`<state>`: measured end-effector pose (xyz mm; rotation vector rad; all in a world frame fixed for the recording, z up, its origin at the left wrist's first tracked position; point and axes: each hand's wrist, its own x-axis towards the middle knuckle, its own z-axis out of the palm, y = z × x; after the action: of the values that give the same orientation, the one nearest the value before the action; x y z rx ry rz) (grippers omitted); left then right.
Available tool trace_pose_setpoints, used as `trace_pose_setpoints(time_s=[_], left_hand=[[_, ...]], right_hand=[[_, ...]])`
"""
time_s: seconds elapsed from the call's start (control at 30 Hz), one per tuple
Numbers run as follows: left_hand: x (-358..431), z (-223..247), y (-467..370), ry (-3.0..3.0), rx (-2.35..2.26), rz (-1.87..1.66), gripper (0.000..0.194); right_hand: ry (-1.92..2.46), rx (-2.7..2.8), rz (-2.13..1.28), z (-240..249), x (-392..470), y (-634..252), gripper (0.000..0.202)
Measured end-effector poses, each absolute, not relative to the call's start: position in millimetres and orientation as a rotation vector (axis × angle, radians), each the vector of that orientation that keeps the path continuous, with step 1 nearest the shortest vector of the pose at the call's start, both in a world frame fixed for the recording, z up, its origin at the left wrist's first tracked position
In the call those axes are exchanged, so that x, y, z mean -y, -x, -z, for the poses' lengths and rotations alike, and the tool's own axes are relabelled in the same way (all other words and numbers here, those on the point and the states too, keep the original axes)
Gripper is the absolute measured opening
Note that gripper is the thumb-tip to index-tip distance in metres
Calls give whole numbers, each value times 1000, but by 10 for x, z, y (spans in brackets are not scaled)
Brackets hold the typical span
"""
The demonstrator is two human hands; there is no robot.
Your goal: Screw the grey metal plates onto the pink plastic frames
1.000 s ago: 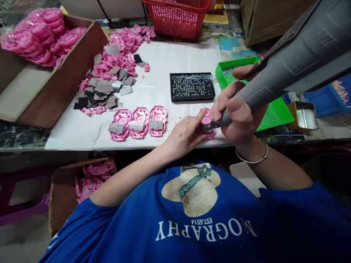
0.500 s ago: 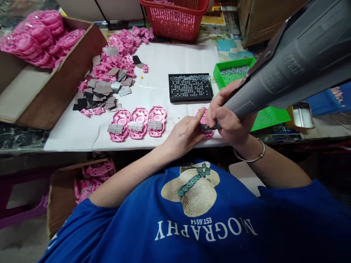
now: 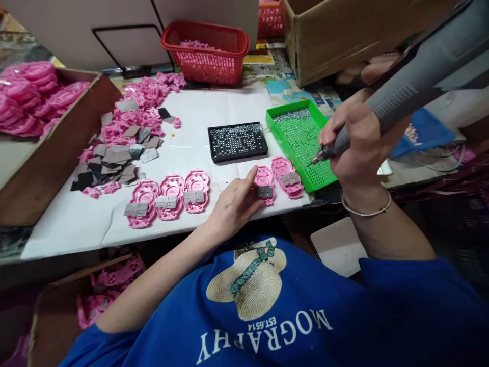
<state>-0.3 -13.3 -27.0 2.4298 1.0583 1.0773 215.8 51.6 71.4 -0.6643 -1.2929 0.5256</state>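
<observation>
My left hand (image 3: 235, 206) lies on the white sheet, thumb and index finger spread around the left side of a pink plastic part (image 3: 264, 178) that has a dark grey plate across it. My right hand (image 3: 359, 137) is wrapped round a grey electric screwdriver (image 3: 397, 97), its tip over the green perforated tray (image 3: 298, 137) of screws. Another pink part (image 3: 286, 176) with a grey plate lies beside that tray. To the left, three pink parts (image 3: 196, 186) with grey plates stand in a row. A black screw tray (image 3: 237, 142) sits behind them.
Loose grey plates (image 3: 116, 154) and small pink pieces (image 3: 147, 94) are heaped at the left. A cardboard box (image 3: 64, 137) borders them. At the back stand a red basket (image 3: 210, 58) and another cardboard box (image 3: 328, 41). A person's hand shows behind the screwdriver.
My right hand has lifted the screwdriver off the pink part and moved it right, over the green tray. The camera view has shifted. My left hand remains at the same part.
</observation>
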Motion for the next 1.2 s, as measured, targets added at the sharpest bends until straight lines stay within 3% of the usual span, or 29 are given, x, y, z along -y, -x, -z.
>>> trace_pose_setpoints(time_s=[0.33,1.2], left_hand=[[135,235,12,-2398,-1070,-1044,80],[128,251,12,-2396,-1058,-1048,79]], right_hand=[[791,1295,-465,-326,-687,-2451,41],[710,1271,-486,-250,-716,-2455,35]])
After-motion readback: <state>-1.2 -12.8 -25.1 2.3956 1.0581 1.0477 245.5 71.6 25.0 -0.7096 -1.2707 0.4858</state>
